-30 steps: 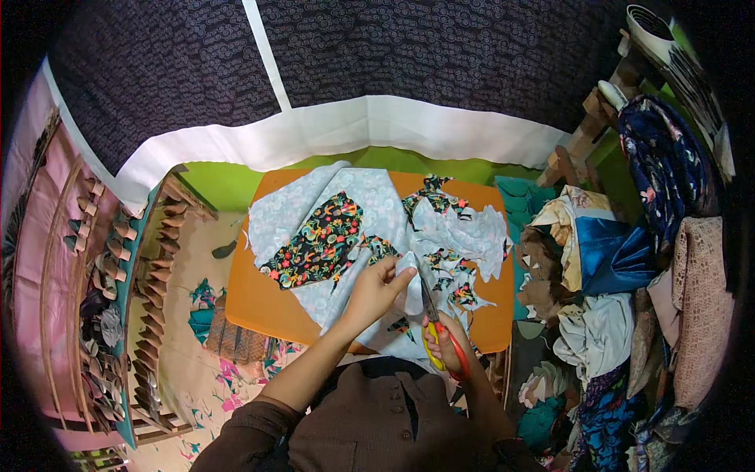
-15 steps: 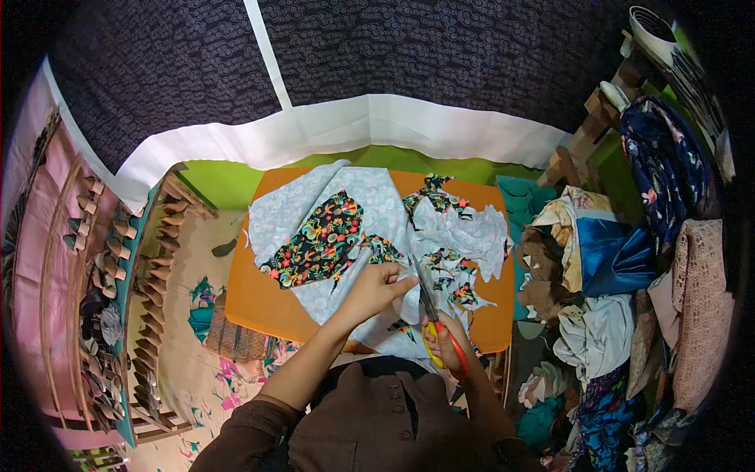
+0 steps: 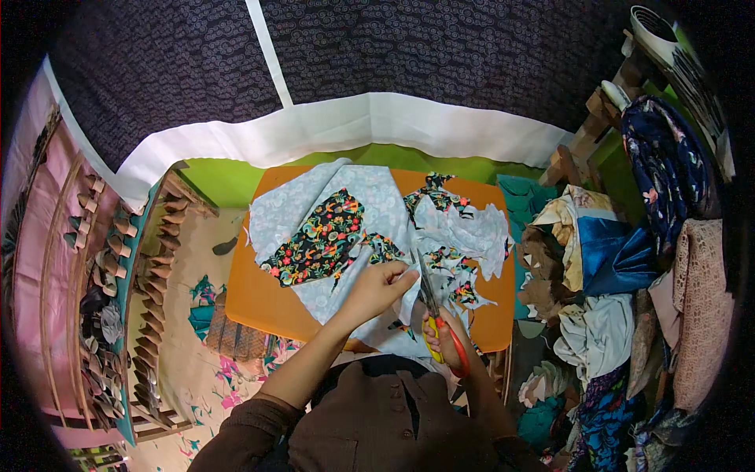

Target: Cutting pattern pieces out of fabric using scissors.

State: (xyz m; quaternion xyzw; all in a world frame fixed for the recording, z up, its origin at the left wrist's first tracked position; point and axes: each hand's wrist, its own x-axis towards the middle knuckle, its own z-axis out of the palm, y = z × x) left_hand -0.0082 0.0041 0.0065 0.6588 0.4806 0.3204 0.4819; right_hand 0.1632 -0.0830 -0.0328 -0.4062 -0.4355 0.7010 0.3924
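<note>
Across the far side of our view hangs a broad dark patterned cloth with a white border (image 3: 370,126), and below it sits the orange rectangular board (image 3: 267,303) that serves as our work surface, resting on a green floor strip (image 3: 228,182). To our right we see a heaped pile of mixed fabrics in blue, teal, tan and lace (image 3: 629,299). On the board lies the pale blue fabric printed on its face with bright flowers on black (image 3: 354,212), spread mostly wrong side up, with one floral patch showing at its left and ragged cut pieces (image 3: 460,236) lying toward the right. Our left hand (image 3: 377,287) pinches the near edge of this pale fabric, fingers closed on it just beside the blades. Our right hand (image 3: 448,342) is closed around the red and yellow handles of the scissors (image 3: 432,307), whose blades point away from us into the fabric, beside the left fingertips.
</note>
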